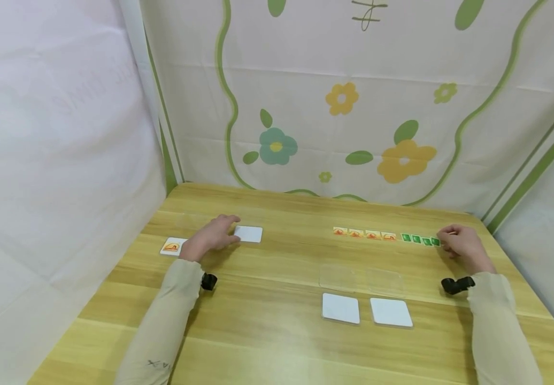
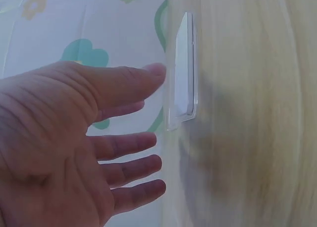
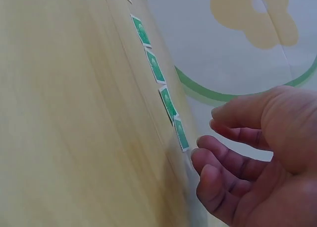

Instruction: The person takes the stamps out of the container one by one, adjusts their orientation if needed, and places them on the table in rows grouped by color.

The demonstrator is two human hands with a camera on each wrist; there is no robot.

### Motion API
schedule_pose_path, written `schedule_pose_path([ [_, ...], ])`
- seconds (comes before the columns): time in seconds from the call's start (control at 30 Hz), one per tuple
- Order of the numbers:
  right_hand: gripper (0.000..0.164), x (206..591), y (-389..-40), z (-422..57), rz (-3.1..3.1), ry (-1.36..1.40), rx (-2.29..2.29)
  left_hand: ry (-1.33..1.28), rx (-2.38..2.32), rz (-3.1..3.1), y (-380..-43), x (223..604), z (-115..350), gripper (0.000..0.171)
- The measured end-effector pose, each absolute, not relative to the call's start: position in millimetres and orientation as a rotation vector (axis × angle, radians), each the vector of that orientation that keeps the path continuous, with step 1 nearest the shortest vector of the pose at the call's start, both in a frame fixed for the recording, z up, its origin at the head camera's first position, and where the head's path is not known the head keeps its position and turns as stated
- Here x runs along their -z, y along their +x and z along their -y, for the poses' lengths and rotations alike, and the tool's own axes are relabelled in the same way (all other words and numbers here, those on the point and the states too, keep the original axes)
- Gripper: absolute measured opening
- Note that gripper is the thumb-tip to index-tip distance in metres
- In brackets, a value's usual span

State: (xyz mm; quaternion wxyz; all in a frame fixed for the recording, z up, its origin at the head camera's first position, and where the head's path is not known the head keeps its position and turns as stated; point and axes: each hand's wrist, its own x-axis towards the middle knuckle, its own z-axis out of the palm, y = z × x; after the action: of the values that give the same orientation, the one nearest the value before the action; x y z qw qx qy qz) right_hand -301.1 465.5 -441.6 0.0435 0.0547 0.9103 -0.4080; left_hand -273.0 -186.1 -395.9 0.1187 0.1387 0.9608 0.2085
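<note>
In the head view my left hand point(image 1: 213, 233) reaches over the left of the table, with thumb and fingers spread around the near edge of a white rectangular card point(image 1: 249, 234). The left wrist view shows that card point(image 2: 182, 73) as a thin white slab in clear plastic, just beyond the thumb tip; whether they touch I cannot tell. At the right end of a row of small green stamps point(image 1: 416, 239), my right hand point(image 1: 464, 248) hovers with fingers loosely bent. Nothing is visible between its fingers in the right wrist view, and the end green stamp point(image 3: 182, 134) lies beside the fingertips.
Orange-and-yellow stamps point(image 1: 356, 233) continue the row leftward. Behind my left wrist lies a white card with an orange stamp point(image 1: 171, 246). Two white cards point(image 1: 341, 308) lie nearer me, below two clear plastic pieces point(image 1: 385, 282). Flowered cloth point(image 1: 306, 107) walls the table point(image 1: 267, 342).
</note>
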Motion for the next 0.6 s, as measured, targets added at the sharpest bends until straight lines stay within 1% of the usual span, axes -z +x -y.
schedule_pose_path([
  [0.3, 0.048, 427, -301, -461, -2.789, 0.106, 1.121, 0.498, -0.648, -2.832, -273, 386, 188, 0.054],
  [0.6, 0.051, 408, -293, -450, -2.852, 0.034, 1.027, 0.517, -0.65, -2.856, -270, 377, 194, 0.053],
])
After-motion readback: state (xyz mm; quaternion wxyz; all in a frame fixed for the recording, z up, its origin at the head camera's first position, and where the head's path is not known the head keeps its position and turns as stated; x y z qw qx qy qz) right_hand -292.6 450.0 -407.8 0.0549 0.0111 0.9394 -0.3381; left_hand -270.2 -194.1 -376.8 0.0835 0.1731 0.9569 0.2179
